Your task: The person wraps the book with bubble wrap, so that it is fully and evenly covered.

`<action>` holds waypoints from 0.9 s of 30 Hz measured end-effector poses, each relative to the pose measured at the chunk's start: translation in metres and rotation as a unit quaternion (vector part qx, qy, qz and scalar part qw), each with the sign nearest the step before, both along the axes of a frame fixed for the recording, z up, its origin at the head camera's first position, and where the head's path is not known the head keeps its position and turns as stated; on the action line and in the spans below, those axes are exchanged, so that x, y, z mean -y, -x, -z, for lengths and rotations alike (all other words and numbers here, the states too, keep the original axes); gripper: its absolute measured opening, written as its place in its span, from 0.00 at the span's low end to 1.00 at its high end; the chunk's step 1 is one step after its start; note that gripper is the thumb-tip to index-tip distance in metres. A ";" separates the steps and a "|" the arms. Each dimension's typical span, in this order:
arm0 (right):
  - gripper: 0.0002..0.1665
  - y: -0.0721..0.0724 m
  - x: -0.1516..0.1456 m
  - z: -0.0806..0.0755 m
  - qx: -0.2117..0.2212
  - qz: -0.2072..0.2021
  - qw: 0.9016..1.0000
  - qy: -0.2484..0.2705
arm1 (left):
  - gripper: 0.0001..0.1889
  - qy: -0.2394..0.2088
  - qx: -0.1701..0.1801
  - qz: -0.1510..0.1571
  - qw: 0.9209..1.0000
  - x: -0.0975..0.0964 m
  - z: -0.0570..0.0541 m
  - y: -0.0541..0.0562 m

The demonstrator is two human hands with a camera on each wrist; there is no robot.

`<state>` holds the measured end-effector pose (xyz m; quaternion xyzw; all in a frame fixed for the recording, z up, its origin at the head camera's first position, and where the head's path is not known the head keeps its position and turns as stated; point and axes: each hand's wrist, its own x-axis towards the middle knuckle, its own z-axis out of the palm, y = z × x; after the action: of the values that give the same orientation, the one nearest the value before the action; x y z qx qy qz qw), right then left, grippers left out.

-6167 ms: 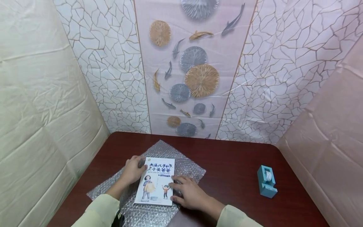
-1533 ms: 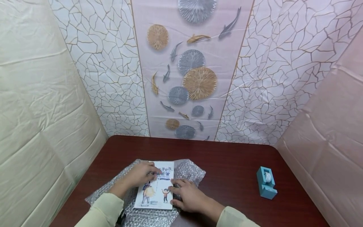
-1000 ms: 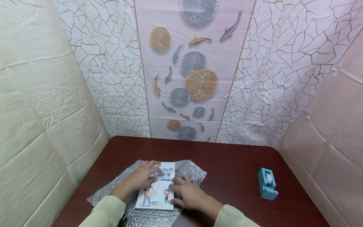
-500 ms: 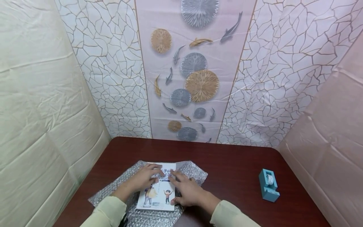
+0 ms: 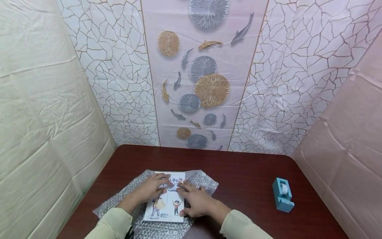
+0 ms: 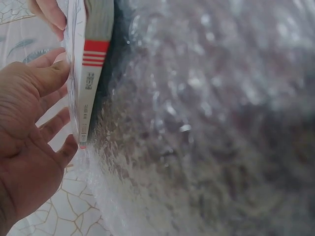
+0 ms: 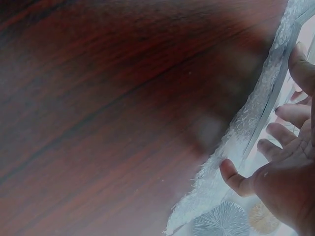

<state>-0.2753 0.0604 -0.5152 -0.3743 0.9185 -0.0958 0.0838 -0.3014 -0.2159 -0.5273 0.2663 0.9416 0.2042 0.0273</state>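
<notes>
A white book (image 5: 167,209) with a cartoon woman and boy on its cover lies on a sheet of bubble wrap (image 5: 119,196). The wrap's far corner is folded over the book's top end; clear film overlies the cover in the left wrist view, beside the red-banded spine (image 6: 90,93). My left hand (image 5: 151,187) rests on the upper left of the cover, fingers spread. Across from it, my right hand (image 5: 199,200) lies over the right edge, fingertips on the upper cover and thumb near the lower right edge. In the right wrist view, its fingers (image 7: 283,133) are loosely bent.
A turquoise tape dispenser (image 5: 283,196) with a roll in it stands on the right of the dark red table (image 5: 238,186). Patterned cloth (image 5: 203,83) hangs behind the table, and pale padded walls (image 5: 44,132) flank it.
The wrap's far corner, flat behind the book at first, has been folded toward me over its top. My left hand moved onto the cover; my right hand slid up to the fold.
</notes>
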 end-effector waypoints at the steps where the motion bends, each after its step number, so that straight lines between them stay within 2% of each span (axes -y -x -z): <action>1: 0.52 0.000 0.000 0.000 -0.002 -0.001 1.000 -0.001 | 0.14 0.000 0.000 0.000 1.000 0.000 0.000 0.000; 6: 0.51 0.002 -0.001 0.000 0.008 -0.004 1.000 0.001 | 0.14 -0.002 0.001 0.008 1.000 0.000 0.000 0.000; 12: 0.51 0.003 -0.001 0.003 0.023 -0.007 1.000 0.002 | 0.15 -0.003 0.002 0.017 1.000 0.007 0.006 0.000; 20: 0.52 0.003 0.002 0.002 0.028 -0.005 1.000 -0.005 | 0.14 0.003 -0.035 0.028 0.999 0.009 0.006 -0.005; 27: 0.53 0.004 0.002 -0.001 0.030 0.001 0.999 -0.016 | 0.09 0.004 -0.052 0.031 0.998 0.010 0.004 -0.008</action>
<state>-0.2794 0.0581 -0.5139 -0.3689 0.9174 -0.0924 0.1175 -0.2929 -0.2262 -0.5313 0.3059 0.9337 0.1856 -0.0139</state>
